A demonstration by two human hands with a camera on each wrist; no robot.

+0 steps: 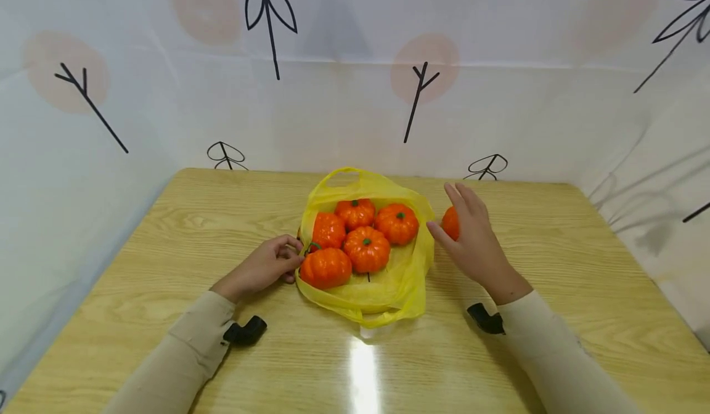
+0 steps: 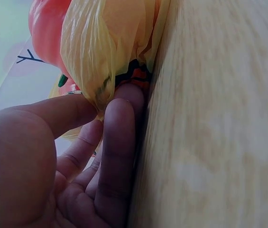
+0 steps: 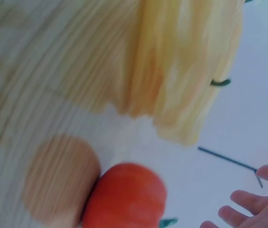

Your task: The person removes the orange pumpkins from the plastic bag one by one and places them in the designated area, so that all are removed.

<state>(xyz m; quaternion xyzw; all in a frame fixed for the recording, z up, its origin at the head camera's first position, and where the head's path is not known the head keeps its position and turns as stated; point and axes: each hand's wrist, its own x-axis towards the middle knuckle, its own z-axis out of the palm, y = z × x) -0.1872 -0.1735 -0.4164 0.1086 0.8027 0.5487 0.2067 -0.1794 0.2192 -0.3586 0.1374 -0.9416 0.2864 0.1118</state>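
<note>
My left hand (image 1: 270, 261) pinches a yellow plastic bag (image 1: 407, 300) of orange pumpkins (image 1: 366, 249); my right hand (image 1: 476, 244) is held out beside it.
On a wood-grain table (image 1: 560, 278), my left thumb and fingers grip the bag's left edge, low by the tabletop. Five pumpkins sit clustered inside, some with green stems showing. At the bag's right, my right fingers are straight and spread, near a sixth pumpkin (image 1: 450, 222) outside the bag, partly hidden behind that hand in the head view.
</note>
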